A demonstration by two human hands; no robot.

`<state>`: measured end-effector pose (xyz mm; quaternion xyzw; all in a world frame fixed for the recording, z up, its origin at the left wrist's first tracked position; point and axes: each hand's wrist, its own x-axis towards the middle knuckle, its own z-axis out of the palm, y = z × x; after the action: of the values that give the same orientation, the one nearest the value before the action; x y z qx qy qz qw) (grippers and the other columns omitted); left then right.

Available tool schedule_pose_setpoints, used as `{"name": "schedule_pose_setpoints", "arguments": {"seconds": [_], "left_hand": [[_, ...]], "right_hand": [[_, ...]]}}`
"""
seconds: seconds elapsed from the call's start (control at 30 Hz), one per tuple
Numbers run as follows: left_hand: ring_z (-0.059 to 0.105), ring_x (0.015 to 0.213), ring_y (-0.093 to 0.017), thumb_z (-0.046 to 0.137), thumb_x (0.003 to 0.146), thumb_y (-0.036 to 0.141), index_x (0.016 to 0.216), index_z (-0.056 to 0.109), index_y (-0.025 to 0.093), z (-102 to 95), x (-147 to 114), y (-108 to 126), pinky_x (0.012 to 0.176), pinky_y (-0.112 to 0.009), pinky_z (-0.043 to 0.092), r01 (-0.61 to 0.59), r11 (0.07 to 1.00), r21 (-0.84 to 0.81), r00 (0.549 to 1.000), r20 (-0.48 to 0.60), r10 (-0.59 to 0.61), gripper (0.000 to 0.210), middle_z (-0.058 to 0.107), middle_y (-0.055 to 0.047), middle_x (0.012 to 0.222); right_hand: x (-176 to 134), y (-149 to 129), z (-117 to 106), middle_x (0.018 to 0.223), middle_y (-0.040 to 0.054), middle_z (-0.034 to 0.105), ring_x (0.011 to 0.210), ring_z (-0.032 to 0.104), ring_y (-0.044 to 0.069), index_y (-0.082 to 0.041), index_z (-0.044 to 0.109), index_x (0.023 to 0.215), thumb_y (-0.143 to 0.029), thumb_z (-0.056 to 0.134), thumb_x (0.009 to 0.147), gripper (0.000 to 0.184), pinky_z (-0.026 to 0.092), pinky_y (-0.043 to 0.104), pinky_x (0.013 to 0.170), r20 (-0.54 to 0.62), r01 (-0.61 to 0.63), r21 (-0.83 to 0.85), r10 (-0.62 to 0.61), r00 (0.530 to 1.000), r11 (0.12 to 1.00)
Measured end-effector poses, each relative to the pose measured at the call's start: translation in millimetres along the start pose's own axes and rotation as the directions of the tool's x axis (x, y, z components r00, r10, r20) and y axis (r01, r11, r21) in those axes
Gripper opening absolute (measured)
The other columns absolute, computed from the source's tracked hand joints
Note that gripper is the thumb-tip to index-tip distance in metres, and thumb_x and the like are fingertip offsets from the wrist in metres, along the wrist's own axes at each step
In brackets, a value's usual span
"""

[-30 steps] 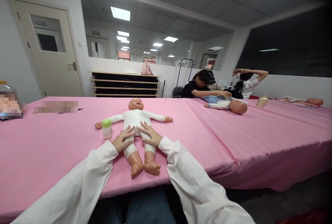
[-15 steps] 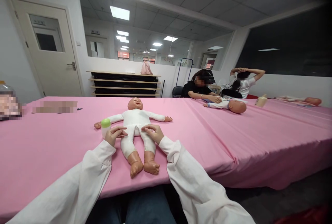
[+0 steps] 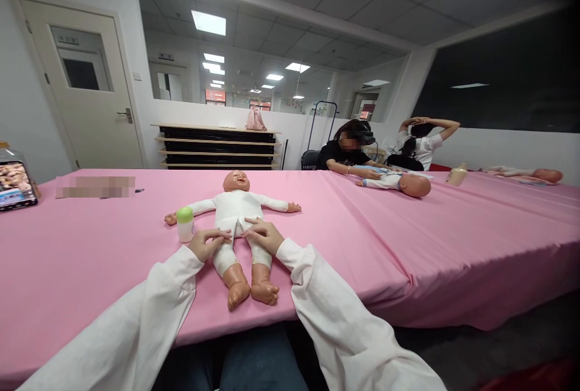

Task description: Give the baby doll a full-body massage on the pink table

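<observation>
A baby doll (image 3: 238,205) with a white cloth body lies on its back on the pink-covered table, its feet toward me and its arms spread. My left hand (image 3: 207,243) rests on the doll's upper leg on the left, fingers stretched toward the crotch. On the other upper leg lies my right hand (image 3: 266,235), its fingers extended and slightly spread. Neither hand grasps anything. Just beyond my left hand stands a small translucent bottle (image 3: 185,231) with a green cap, beside the doll's arm.
A phone (image 3: 17,185) leans against a jar at the far left. Across the table a person in black (image 3: 347,152) handles another doll (image 3: 410,185). A beige bottle (image 3: 456,174) and a further doll (image 3: 546,176) are at the right. The pink tablecloth (image 3: 353,246) has folds.
My left hand has moved right and slightly down onto the doll's leg. My right hand has shifted slightly left, its fingers flatter. The person across has moved their hands over their doll.
</observation>
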<state>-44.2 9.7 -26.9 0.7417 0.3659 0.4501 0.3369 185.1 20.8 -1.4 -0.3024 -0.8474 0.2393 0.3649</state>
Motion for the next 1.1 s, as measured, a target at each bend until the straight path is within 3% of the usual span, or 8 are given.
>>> {"name": "schedule_pose_setpoints", "arguments": {"seconds": [0.1, 0.23, 0.37, 0.53, 0.73, 0.87, 1.0, 1.1], "left_hand": [[0.065, 0.066, -0.02, 0.05, 0.075, 0.045, 0.086, 0.066, 0.01, -0.2, -2.3, 3.4, 0.075, -0.036, 0.053, -0.003, 0.997, -0.072, 0.997, -0.081, -0.003, 0.04, 0.065, -0.008, 0.061], [0.062, 0.059, -0.016, 0.05, 0.073, 0.04, 0.079, 0.065, 0.012, -1.5, -1.1, 4.7, 0.063, -0.029, 0.053, -0.027, 1.0, 0.001, 0.974, -0.225, 0.026, 0.032, 0.062, -0.004, 0.056], [0.062, 0.089, -0.021, 0.048, 0.074, 0.043, 0.088, 0.067, 0.013, -3.3, 3.0, 1.2, 0.082, -0.035, 0.051, -0.067, 0.986, 0.153, 0.965, -0.243, 0.103, 0.038, 0.068, -0.01, 0.089], [0.037, 0.127, -0.025, 0.047, 0.075, 0.053, 0.118, 0.057, 0.015, -1.4, 9.0, -15.9, 0.111, -0.043, 0.025, -0.084, 0.964, 0.252, 0.992, -0.075, 0.106, 0.058, 0.044, -0.01, 0.133], [0.024, 0.134, -0.024, 0.044, 0.076, 0.059, 0.126, 0.051, 0.018, 0.5, 8.9, -19.9, 0.113, -0.042, 0.018, -0.008, 0.958, 0.287, 0.999, 0.041, -0.004, 0.065, 0.032, -0.007, 0.141], [0.032, 0.131, -0.024, 0.043, 0.078, 0.057, 0.103, 0.067, 0.017, 1.4, 4.1, -6.7, 0.112, -0.041, 0.024, -0.047, 0.967, 0.249, 0.998, 0.043, 0.037, 0.053, 0.047, -0.007, 0.131], [0.06, 0.102, -0.023, 0.042, 0.08, 0.051, 0.078, 0.07, 0.016, 0.5, -0.2, 6.3, 0.093, -0.037, 0.046, -0.054, 0.975, 0.216, 0.998, -0.027, 0.061, 0.045, 0.069, -0.008, 0.091], [0.064, 0.066, -0.017, 0.042, 0.079, 0.047, 0.071, 0.066, 0.014, -1.3, -1.8, 14.1, 0.069, -0.03, 0.052, -0.027, 0.979, 0.204, 0.983, -0.175, 0.063, 0.041, 0.066, -0.005, 0.063]], "right_hand": [[-1.9, -5.8, 0.3, 0.098, 0.0089, 0.066, 0.101, 0.059, 0.021, -0.017, 0.071, 0.079, -0.054, 0.041, 0.083, 0.048, 0.04, 0.039, 0.095, -0.157, -0.015, 0.048, 0.022, 0.987, 0.999], [-1.1, -1.6, 1.6, 0.1, 0.0079, 0.065, 0.101, 0.058, 0.019, -0.017, 0.068, 0.093, -0.052, 0.041, 0.084, 0.045, 0.041, 0.036, 0.095, -0.207, 0.028, 0.049, -0.017, 0.978, 0.998], [2.5, 12.1, 3.9, 0.132, 0.01, 0.046, 0.127, 0.038, 0.021, -0.017, 0.055, 0.12, -0.056, 0.038, 0.084, 0.055, 0.026, 0.04, 0.109, -0.159, 0.007, -0.028, -0.011, 0.987, 1.0], [6.5, 32.0, 7.6, 0.147, 0.0111, 0.018, 0.138, 0.011, 0.022, -0.013, 0.034, 0.137, -0.062, 0.032, 0.083, 0.074, 0.009, 0.042, 0.114, -0.061, -0.13, -0.086, 0.125, 0.99, 0.988], [4.8, 27.2, 5.1, 0.143, 0.0083, 0.029, 0.137, 0.018, 0.024, -0.02, 0.045, 0.131, -0.057, 0.049, 0.079, 0.063, 0.013, 0.047, 0.112, 0.032, -0.076, -0.086, 0.079, 0.996, 0.993], [2.3, 9.1, 1.4, 0.128, 0.0064, 0.051, 0.132, 0.03, 0.024, -0.023, 0.068, 0.099, -0.055, 0.043, 0.082, 0.044, 0.012, 0.051, 0.11, 0.065, -0.002, -0.045, 0.005, 0.998, 0.999], [-0.4, -0.8, 1.1, 0.103, 0.0085, 0.066, 0.115, 0.051, 0.024, -0.019, 0.071, 0.083, -0.057, 0.041, 0.082, 0.048, 0.027, 0.046, 0.105, -0.101, -0.018, 0.041, 0.023, 0.995, 0.999], [-1.3, -2.3, 1.7, 0.092, 0.0091, 0.067, 0.096, 0.06, 0.021, -0.016, 0.07, 0.076, -0.057, 0.039, 0.083, 0.052, 0.042, 0.038, 0.093, -0.254, -0.039, 0.088, 0.06, 0.965, 0.995]]}}
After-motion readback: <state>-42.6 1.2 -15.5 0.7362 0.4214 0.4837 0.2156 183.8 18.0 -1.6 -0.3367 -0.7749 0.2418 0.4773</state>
